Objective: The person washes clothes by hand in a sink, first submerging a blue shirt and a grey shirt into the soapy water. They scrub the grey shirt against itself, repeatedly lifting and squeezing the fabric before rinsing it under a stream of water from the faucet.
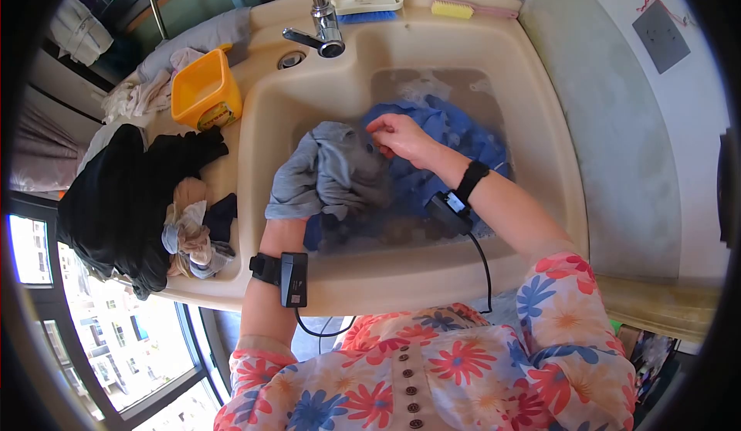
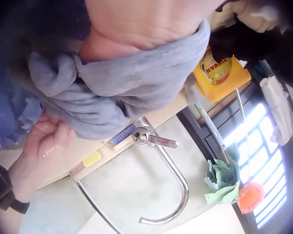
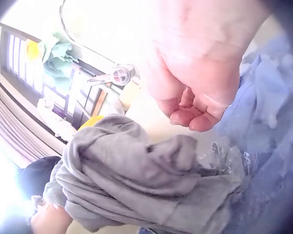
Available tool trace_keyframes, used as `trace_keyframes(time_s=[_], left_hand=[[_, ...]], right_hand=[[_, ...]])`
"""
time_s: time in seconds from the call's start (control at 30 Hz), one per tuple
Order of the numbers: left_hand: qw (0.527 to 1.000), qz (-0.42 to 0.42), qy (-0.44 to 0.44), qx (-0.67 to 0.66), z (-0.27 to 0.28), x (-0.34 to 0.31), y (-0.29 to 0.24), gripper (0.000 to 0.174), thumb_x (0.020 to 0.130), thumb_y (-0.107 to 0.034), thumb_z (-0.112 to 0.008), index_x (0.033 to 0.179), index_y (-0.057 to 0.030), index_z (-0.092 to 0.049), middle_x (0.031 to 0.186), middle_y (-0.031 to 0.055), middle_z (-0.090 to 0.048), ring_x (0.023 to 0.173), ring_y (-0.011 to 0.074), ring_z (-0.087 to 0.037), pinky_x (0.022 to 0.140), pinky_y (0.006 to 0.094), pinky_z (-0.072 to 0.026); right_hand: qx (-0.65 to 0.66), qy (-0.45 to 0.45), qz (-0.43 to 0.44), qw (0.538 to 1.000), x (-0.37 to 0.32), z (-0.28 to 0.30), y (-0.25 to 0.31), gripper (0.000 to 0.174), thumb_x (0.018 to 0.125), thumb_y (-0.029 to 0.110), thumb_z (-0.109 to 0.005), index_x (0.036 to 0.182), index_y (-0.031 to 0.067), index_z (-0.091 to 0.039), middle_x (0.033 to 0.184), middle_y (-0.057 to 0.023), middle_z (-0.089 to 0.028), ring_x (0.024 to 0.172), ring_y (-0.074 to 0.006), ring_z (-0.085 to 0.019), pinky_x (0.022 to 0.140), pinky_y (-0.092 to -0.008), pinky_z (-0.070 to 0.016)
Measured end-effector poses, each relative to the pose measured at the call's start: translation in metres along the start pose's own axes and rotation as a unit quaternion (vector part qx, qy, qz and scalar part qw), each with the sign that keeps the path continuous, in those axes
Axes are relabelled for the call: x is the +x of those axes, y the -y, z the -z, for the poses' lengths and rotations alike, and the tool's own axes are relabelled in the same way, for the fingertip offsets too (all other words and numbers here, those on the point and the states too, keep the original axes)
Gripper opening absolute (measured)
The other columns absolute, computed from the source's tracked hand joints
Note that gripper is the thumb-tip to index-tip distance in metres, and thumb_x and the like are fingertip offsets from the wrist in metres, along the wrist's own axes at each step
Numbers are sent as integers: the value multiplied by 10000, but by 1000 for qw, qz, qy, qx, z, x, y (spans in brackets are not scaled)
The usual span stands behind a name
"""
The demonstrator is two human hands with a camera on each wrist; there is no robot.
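Bunching one grey garment (image 1: 332,172) above the water at the left of the single sink (image 1: 529,84), the left hand (image 2: 136,24) grips it from beneath. The right hand (image 1: 400,138) hovers just beside it, fingers curled, holding nothing. One blue garment (image 1: 455,134) soaks below. Two brushes (image 1: 369,6), one tap (image 1: 324,22) and one yellow tub (image 1: 204,87) stand around.

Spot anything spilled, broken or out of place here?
Nothing spilled or broken. One oddity: the black garment on the counter left of the sink seems to hang over the edge. The grey garment is bunched over the left hand.
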State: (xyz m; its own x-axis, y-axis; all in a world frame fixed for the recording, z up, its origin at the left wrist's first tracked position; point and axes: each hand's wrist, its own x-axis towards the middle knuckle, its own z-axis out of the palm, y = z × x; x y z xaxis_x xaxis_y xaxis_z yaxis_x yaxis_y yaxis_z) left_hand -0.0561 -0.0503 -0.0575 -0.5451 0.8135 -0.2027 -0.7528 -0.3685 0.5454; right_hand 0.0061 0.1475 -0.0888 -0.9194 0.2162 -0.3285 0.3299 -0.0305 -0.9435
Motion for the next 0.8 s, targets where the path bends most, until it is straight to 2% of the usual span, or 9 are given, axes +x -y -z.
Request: trace_keyframes(time_s=[0.07, 0.17, 0.23, 0.33, 0.47, 0.6, 0.63, 0.67, 0.8], left_hand=[[998, -48, -45, 4, -3, -2, -2, 358, 909, -209, -386, 1197, 0, -422, 1146, 130, -506, 1047, 242, -495, 928, 352, -385], [995, -82, -39, 46, -7, -2, -3, 327, 904, -190, -398, 1172, -7, -442, 1112, 129, -526, 1024, 242, -510, 923, 353, -389], [995, -79, -48, 39, -14, -2, -2, 317, 904, -193, -402, 1159, -11, -450, 1092, 126, -536, 1010, 240, -516, 920, 353, -392], [996, -69, -49, 1, -38, -10, -7, 302, 904, -200, -406, 1141, -21, -463, 1071, 119, -545, 998, 236, -521, 912, 354, -396], [996, -57, -55, -38, -49, -18, -21, 292, 906, -216, -408, 1117, -26, -477, 1063, 108, -543, 988, 225, -517, 903, 353, -398], [998, -54, -30, -29, -15, -5, -6, 281, 899, -204, -412, 1106, -26, -480, 1080, 113, -535, 997, 227, -509, 916, 342, -384], [990, -88, -39, 101, -5, 2, 3, 293, 885, -195, -434, 1122, -27, -475, 1116, 126, -525, 1024, 223, -505, 910, 342, -392], [965, -121, -49, 229, 5, 8, 11, 311, 871, -186, -456, 1139, -27, -470, 1152, 139, -515, 1051, 219, -501, 903, 342, -401], [974, -114, -59, 188, -59, 21, 57, 203, 883, -201, -404, 988, -55, -499, 980, 79, -534, 892, 189, -517, 802, 325, -422]], right_hand=[[3, -7, -24, 1000, -13, -1, -3, 337, 711, 71, -559, 1037, -13, -527, 708, -58, -578, 610, -131, -541, 557, -254, -440], [-158, 135, 126, 970, -32, -21, -9, 476, 679, 86, -606, 1127, -1, -470, 714, -45, -562, 640, -133, -523, 598, -265, -444], [-193, 189, 118, 956, -46, -40, -7, 459, 650, 100, -648, 1078, -8, -519, 759, -89, -599, 689, -155, -549, 633, -281, -448], [-314, 136, 46, 938, -52, -37, 21, 342, 657, 111, -662, 967, -11, -585, 813, -94, -623, 735, -142, -556, 652, -282, -446], [-8, 66, 63, 996, -49, 27, 26, 212, 703, 97, -621, 889, -5, -614, 815, -24, -610, 778, -98, -528, 700, -238, -420], [183, -25, 52, 981, -51, 84, 24, 138, 725, 116, -574, 817, 21, -614, 782, -8, -586, 720, -114, -530, 666, -252, -425], [280, -41, 47, 958, -54, 94, 25, 127, 743, 112, -544, 822, 31, -602, 784, -12, -577, 732, -121, -540, 663, -268, -435], [276, -42, 47, 959, -54, 102, 23, 127, 743, 112, -544, 822, 31, -602, 784, -12, -577, 732, -121, -540, 663, -268, -435], [269, -118, 39, 955, -64, 103, 30, 156, 688, 74, -558, 834, 22, -577, 749, -15, -556, 698, -123, -532, 628, -268, -430]])
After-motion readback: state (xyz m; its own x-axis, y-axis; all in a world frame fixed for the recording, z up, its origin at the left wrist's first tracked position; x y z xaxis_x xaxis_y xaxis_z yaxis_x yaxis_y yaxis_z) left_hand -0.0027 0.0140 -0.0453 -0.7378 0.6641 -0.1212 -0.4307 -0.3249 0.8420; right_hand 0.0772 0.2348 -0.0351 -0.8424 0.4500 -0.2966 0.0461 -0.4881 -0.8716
